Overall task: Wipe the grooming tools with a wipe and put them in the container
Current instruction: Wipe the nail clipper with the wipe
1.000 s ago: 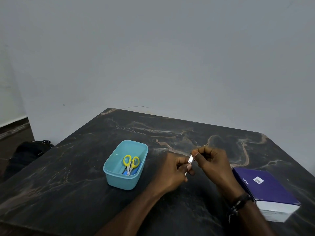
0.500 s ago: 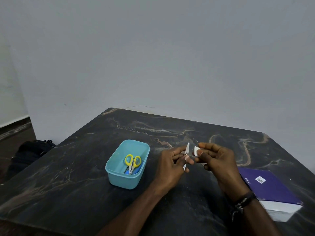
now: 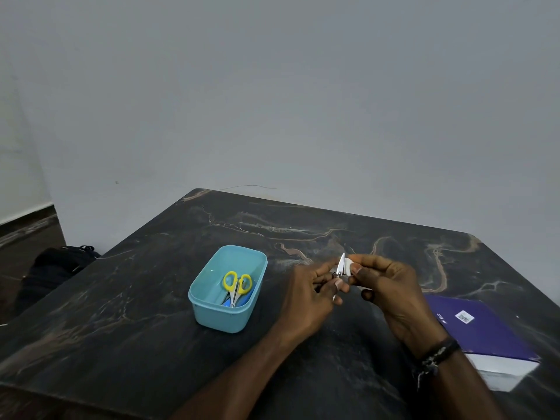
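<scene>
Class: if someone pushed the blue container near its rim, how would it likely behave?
The blue container looks like thin plastic, so probably light. Holding only yellow-handled scissors and a blue item, it would likely slide on the smooth dark table; low and wide, it seems unlikely to tip.

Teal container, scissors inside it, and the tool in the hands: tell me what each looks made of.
Teal container: likely plastic, a smooth moulded wall with a soft sheen. Scissors: yellow loops that look like plastic, with pale blades, probably metal. Small tool pinched by the left hand: bright, thin and reflective, so probably polished metal; its type is unclear. The right hand holds a white wipe, seemingly soft tissue or cloth.
</scene>
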`<state>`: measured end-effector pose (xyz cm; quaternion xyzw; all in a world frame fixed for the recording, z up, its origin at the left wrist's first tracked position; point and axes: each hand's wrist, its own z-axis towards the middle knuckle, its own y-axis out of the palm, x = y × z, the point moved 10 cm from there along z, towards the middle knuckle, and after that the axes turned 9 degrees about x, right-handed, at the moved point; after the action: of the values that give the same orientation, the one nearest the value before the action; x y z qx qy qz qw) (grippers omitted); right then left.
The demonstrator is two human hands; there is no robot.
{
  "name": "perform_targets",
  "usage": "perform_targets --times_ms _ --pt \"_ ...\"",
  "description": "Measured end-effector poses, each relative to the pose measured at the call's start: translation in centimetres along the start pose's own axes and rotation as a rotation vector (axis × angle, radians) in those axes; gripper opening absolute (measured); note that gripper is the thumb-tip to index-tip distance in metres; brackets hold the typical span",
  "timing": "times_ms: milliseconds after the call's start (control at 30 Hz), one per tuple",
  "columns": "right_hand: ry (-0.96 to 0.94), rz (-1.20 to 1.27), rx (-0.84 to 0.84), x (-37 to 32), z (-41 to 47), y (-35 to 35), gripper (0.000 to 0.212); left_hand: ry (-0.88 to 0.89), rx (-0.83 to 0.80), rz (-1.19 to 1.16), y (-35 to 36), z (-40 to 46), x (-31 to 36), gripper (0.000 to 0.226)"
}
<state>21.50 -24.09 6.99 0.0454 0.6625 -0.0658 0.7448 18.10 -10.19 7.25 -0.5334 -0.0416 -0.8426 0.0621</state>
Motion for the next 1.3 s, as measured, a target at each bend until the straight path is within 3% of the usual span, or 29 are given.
perform_targets --times_ms 733,1067,1300 --pt "-0.044 -0.04 -0.003 -0.9 -0.7 0.2 0.014 0.004 -0.017 0.0 0.3 -0.1 -0.1 0.043" --pt "0.014 -0.01 -0.013 -0.1 -0.4 0.4 0.04 -0.01 -0.023 0.065 0.4 -0.3 -0.5 0.049" --pt "-0.169 -0.043 0.0 -2.1 -1.0 0.5 0.047 -0.106 0.009 0.054 0.3 -0.3 -1.0 0.032"
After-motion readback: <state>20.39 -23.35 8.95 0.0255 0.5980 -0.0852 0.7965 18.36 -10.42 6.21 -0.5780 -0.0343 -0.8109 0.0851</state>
